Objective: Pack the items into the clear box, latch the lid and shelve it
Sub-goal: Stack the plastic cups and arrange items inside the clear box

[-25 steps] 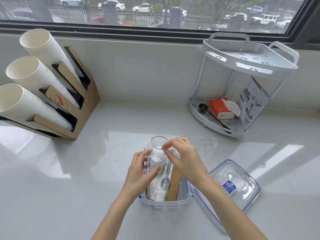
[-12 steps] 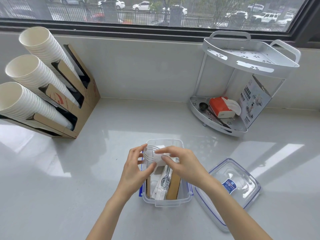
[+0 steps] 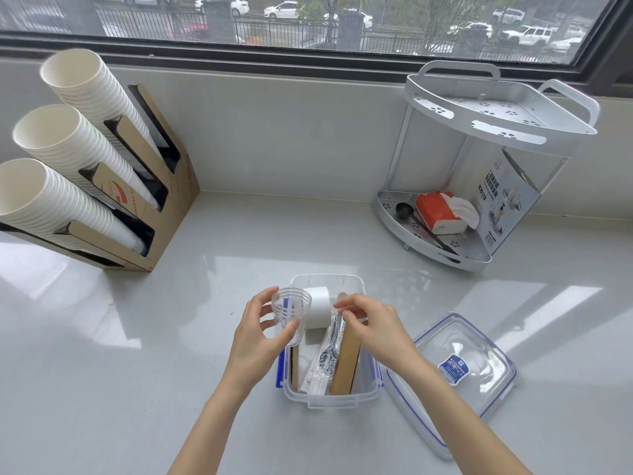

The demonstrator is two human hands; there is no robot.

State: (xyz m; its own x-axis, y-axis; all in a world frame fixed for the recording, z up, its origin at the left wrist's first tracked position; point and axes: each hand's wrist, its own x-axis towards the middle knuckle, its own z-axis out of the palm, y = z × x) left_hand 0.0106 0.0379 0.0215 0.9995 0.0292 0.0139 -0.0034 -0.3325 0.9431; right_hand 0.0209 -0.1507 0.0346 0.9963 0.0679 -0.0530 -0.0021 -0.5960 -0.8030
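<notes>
The clear box [image 3: 371, 385] stands open on the white counter in front of me. Inside lie a white paper cup [image 3: 318, 311] on its side, wrapped plastic cutlery [image 3: 329, 354] and brown cardboard sleeves [image 3: 346, 365]. My left hand [image 3: 255, 341] grips a clear plastic cup [image 3: 291, 315], tilted, over the box's left edge. My right hand [image 3: 373, 329] hovers over the box's middle with fingers curled and holds nothing that I can see. The clear lid [image 3: 479, 368] with blue latches lies flat to the right of the box.
A cardboard dispenser [image 3: 150, 207] with three stacks of white paper cups stands at the back left. At the back right stands a two-tier white corner shelf [image 3: 496, 125]; its lower tier holds a tissue pack [image 3: 442, 212], a black scoop and a printed box.
The clear cup has come down from upright and shifted left in my left hand. My right hand let go of its rim and moved right over the box.
</notes>
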